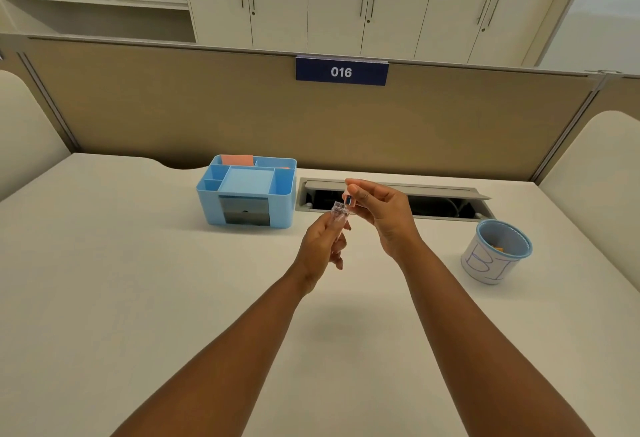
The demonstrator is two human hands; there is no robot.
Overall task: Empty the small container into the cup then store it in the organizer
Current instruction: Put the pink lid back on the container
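Note:
My left hand (323,244) grips a small clear plastic container (338,212) upright above the middle of the desk. Just above its mouth, my right hand (381,210) pinches the container's small blue cap (348,200) between thumb and fingers, slightly apart from the rim. A white cup (493,256) with a blue rim and blue scribbles stands on the desk to the right, with something orange inside. The light blue organizer (246,191), with several compartments and a grey drawer, sits at the back of the desk, left of my hands.
A grey cable hatch (391,198) lies open in the desk behind my hands. A beige partition (207,107) with a blue "016" sign closes off the back. Pink notes (237,159) sit in the organizer's rear compartment.

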